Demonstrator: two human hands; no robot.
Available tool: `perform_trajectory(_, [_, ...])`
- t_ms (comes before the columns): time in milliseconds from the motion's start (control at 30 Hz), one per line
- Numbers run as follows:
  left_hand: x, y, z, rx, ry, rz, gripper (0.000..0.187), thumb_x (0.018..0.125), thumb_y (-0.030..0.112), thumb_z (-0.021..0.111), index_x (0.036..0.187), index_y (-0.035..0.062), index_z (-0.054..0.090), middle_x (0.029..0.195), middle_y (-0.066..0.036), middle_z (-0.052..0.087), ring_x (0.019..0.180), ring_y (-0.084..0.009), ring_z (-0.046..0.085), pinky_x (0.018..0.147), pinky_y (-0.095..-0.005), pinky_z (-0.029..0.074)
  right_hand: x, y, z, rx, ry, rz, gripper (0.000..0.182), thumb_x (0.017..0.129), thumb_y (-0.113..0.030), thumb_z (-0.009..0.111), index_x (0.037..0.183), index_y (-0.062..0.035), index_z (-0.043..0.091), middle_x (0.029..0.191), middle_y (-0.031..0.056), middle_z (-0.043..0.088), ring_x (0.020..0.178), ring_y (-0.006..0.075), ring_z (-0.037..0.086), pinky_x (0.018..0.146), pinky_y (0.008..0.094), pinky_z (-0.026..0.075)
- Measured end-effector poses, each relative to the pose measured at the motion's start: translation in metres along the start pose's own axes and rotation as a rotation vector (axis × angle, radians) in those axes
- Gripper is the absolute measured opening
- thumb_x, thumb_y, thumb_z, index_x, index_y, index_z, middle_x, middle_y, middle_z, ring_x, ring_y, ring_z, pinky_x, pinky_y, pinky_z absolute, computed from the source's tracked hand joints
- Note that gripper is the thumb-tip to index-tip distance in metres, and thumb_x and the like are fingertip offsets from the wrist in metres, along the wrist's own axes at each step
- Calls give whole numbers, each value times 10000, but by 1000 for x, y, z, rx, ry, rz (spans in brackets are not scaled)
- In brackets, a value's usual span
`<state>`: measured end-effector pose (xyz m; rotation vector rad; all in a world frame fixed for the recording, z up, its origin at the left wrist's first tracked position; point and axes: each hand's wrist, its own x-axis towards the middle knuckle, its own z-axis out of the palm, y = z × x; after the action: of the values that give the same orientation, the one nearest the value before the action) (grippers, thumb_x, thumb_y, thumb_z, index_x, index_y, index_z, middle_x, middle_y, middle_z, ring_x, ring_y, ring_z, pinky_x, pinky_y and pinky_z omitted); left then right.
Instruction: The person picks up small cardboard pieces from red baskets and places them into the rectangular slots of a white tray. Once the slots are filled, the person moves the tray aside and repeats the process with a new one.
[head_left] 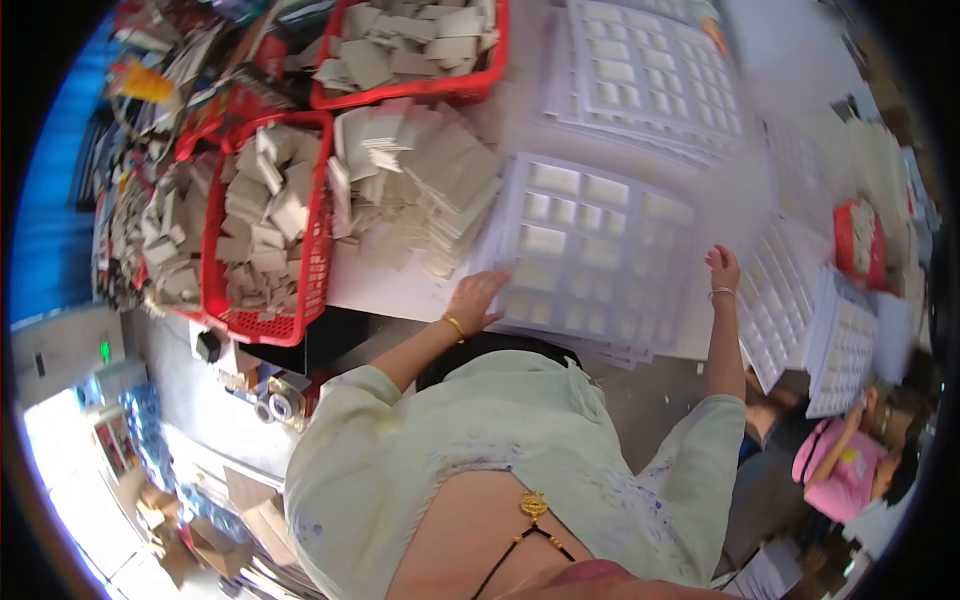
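Observation:
A white tray sheet (575,250) with rows of rectangular recesses lies on a stack of similar sheets at the table edge in front of me. My left hand (477,298) rests at the sheet's left edge, fingers apart, holding nothing that I can see. Raised off the sheet's right side, my right hand (723,268) has its fingers curled; whether something small is between them is too small to tell. Left of the sheet lies a heap of flat pale pieces (440,180).
Red baskets (318,250) of pale pieces stand left and behind. More recessed sheets (650,75) are stacked at the back. Rightward are leaning sheets (775,300), a red container (860,243) and a person in pink (840,480) holding a tray.

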<state>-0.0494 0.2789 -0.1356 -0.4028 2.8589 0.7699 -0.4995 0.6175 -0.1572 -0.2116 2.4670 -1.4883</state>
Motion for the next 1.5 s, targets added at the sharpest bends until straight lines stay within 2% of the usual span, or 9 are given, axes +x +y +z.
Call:
perform_trajectory(133, [4, 1, -7, -29, -24, -8, 778, 724, 265, 723, 1375, 129, 320, 1330, -84, 443, 1246, -278, 393, 1008, -429, 335, -1, -102, 140, -238, -331, -427, 193, 884, -160, 595, 977, 3, 637, 879, 51, 650, 778, 112, 625, 715, 236, 496])
perform_trajectory(200, [4, -2, -9, -67, -26, -8, 739, 732, 261, 713, 1356, 127, 341, 1325, -90, 437, 1236, -291, 399, 1006, -428, 340, -2, -135, 210, -32, -453, -430, 166, 843, -200, 641, 937, -65, 667, 793, 60, 651, 698, 126, 614, 663, 267, 480])
perform_trajectory(333, [-1, -6, -35, -256, 88, -22, 628, 768, 228, 681, 1315, 127, 390, 1264, -85, 495, 1191, -302, 440, 992, -434, 348, -36, -243, 308, -128, -478, -776, 159, 802, -226, 681, 827, -70, 669, 754, 70, 656, 637, 187, 610, 604, 296, 474])
perform_trajectory(500, [-19, -30, -59, -355, 389, -55, 395, 776, 143, 658, 1152, 108, 542, 1093, -94, 596, 1048, -299, 539, 923, -414, 403, -73, -317, 395, -94, -564, -866, 223, 765, -269, 716, 742, -62, 635, 650, 74, 614, 582, 216, 598, 564, 313, 471])
perform_trajectory(667, [-32, -65, -90, -318, 561, -139, 318, 768, 106, 652, 1077, 90, 579, 1029, -91, 618, 979, -297, 567, 867, -398, 429, -102, -358, 468, -176, -624, -977, 264, 729, -354, 722, 824, -125, 633, 809, 41, 631, 755, 220, 604, 676, 334, 466])
perform_trajectory(833, [-46, -81, -104, -295, 589, -175, 311, 776, 101, 642, 1080, 90, 579, 1036, -85, 614, 979, -286, 571, 835, -392, 439, -129, -386, 509, -383, -641, -985, 249, 720, -349, 719, 898, -193, 640, 973, 2, 607, 992, 234, 543, 844, 410, 410])
perform_trajectory(1067, [-63, -89, -91, -358, 576, -219, 298, 786, 107, 630, 1079, 92, 580, 1054, -85, 608, 992, -287, 568, 845, -387, 432, -196, -403, 544, -708, -690, -1422, 392, 598, -348, 790, 915, -168, 645, 1072, 21, 555, 1116, 209, 452, 896, 407, 365])
perform_trajectory(1200, [-75, -94, -92, -372, 629, -208, 284, 790, 110, 621, 1068, 97, 566, 1054, -97, 599, 968, -298, 568, 832, -403, 426, -212, -410, 559, -976, -817, -1325, 513, 557, -347, 816, 989, -143, 629, 1098, 24, 536, 1141, 198, 439, 925, 395, 339])
perform_trajectory(1500, [-99, -114, -81, -399, 633, -276, 295, 771, 80, 634, 1059, 78, 571, 1010, -89, 596, 924, -266, 588, 802, -377, 449, -224, -386, 569, -727, -655, -1276, 188, 626, -192, 746, 762, -182, 617, 999, -16, 541, 1035, 201, 474, 864, 371, 329])
